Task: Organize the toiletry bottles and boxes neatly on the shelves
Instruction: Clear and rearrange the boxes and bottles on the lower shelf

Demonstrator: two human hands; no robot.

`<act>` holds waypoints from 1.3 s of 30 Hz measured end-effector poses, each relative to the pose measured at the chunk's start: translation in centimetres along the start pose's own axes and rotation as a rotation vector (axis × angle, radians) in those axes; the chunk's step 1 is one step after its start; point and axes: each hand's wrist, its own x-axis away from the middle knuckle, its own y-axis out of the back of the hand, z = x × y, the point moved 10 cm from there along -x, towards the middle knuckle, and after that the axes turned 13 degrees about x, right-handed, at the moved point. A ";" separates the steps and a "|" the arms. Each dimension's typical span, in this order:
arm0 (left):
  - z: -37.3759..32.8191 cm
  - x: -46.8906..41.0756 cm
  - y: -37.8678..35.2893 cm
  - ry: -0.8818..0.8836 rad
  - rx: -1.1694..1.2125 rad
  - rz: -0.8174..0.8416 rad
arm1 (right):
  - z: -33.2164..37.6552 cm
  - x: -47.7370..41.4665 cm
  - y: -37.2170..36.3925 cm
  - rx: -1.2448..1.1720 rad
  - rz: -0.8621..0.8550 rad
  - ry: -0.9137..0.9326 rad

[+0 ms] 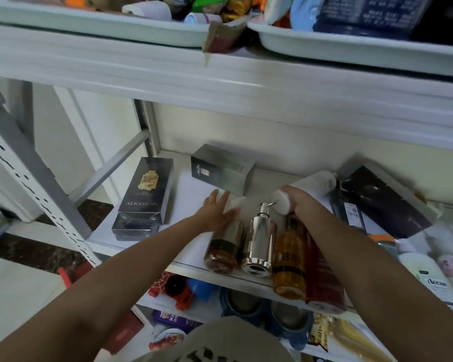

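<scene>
Where R hand (301,203) grips white bottle (315,182), middle hidden.

Six bottles: brown bottle (221,253), chrome pump bottle (259,241), amber bottle (289,259), red bottle (324,286), plain white bottle (315,182), Accen bottle (433,282). Three dark boxes (147,189) (221,168) (385,202).

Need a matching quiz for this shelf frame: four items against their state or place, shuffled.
1. left hand
2. right hand
3. silver pump bottle
4. black box

A. lies between the brown bottle and the amber bottle
B. grips the white bottle
C. tops a stack at the left end of the shelf
D. fingers straight, resting on the brown bottle's upper end

Pairs: 1-D, 2-B, 3-A, 4-C
</scene>
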 end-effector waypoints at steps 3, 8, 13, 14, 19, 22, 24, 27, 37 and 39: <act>1.2 -0.1 2.3 0.077 0.154 -0.111 | 1.3 8.5 0.1 -0.290 0.023 -0.001; -0.5 0.1 5.3 0.032 0.397 -0.212 | 2.2 11.0 1.5 -0.442 0.094 -0.022; -3.3 -0.4 6.2 0.147 0.821 -0.229 | 2.8 15.3 -1.5 -0.356 0.260 0.046; -3.6 -0.6 6.5 0.158 0.918 -0.243 | 2.9 16.2 -2.2 -0.338 0.259 0.073; -5.8 0.0 7.4 0.076 1.061 -0.142 | 4.7 21.2 -6.5 -0.114 0.307 0.283; -4.3 0.6 8.7 0.095 0.958 -0.213 | 5.6 22.5 -8.9 0.036 0.280 0.407; -2.5 1.1 9.2 0.143 0.919 -0.258 | 5.8 23.1 -10.7 0.094 0.277 0.433; 0.5 2.6 9.2 0.259 0.715 -0.310 | 4.8 23.9 -14.2 0.107 0.363 0.358; 4.9 4.2 5.7 0.283 0.618 -0.241 | 3.0 24.0 -16.7 0.086 0.482 0.204; 4.5 4.4 4.9 0.236 0.563 -0.207 | 4.3 23.2 -15.8 0.125 0.452 0.248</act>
